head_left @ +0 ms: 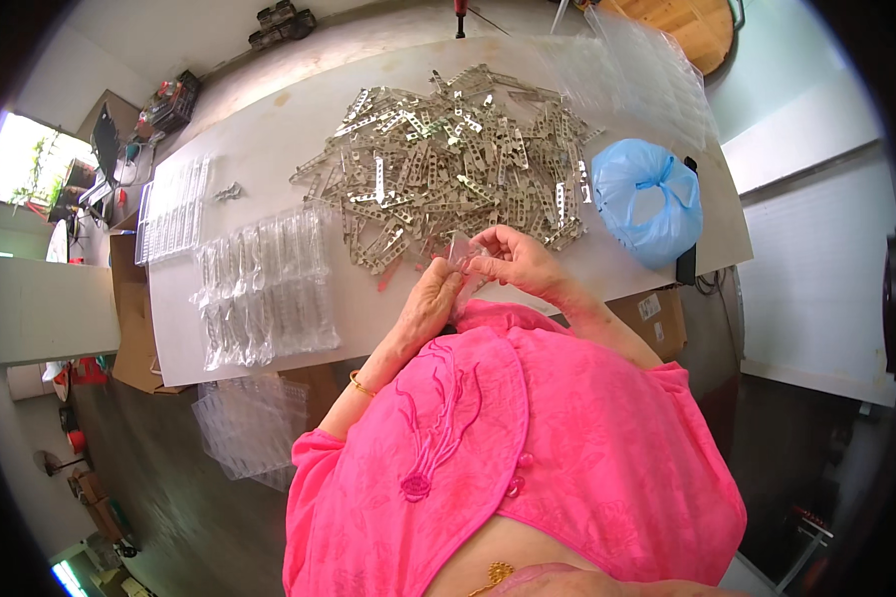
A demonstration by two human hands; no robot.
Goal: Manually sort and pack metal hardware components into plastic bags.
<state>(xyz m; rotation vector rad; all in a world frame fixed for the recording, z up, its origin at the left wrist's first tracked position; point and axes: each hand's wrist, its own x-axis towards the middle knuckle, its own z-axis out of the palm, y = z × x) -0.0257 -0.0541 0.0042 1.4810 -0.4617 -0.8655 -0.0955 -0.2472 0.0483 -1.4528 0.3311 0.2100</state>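
Along the near edge of the pale, smooth tabletop [254, 139], as the head view shows, a small clear plastic bag [457, 249] is held just in front of the pink top, at the near edge of a heap of silvery perforated metal strips [458, 164]. The left hand [434, 297] grasps it between thumb and fingers, and the right hand [516, 261] pinches it from the other side; whether anything is inside cannot be told. The film should be light, limp and slippery, best pinched at its rim; the strips look thin, stiff and hard, probably easiest to take by their long edges. To the left, a clear ribbed plastic tray [262, 289] carries two rows of clear packets, contents unclear; beyond it lies a flatter clear compartmented tray [174, 211]. Toward the right sits a knotted, rounded blue plastic bag [667, 234], its contents hidden.
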